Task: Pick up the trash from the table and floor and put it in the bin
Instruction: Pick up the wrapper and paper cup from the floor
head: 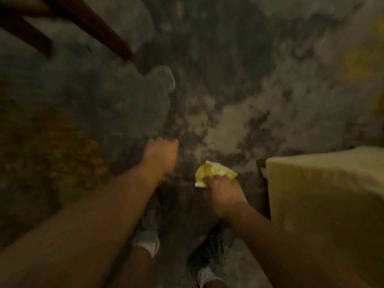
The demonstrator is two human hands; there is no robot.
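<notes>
My right hand (223,194) grips a crumpled yellow and white wrapper (209,172) by its near edge, holding it above the stained concrete floor (228,90). Reaching forward and down to the left of it is my left hand (162,154); its fingers curl under into a loose fist and I see nothing in it. The frame is blurred. No bin is clearly visible.
A table corner under a yellow cloth (324,200) juts in at the right, close to my right forearm. Dark wooden chair legs (99,28) cross the top left. A yellowish patterned mat or netting (58,146) lies at the left. My shoes (216,252) stand below.
</notes>
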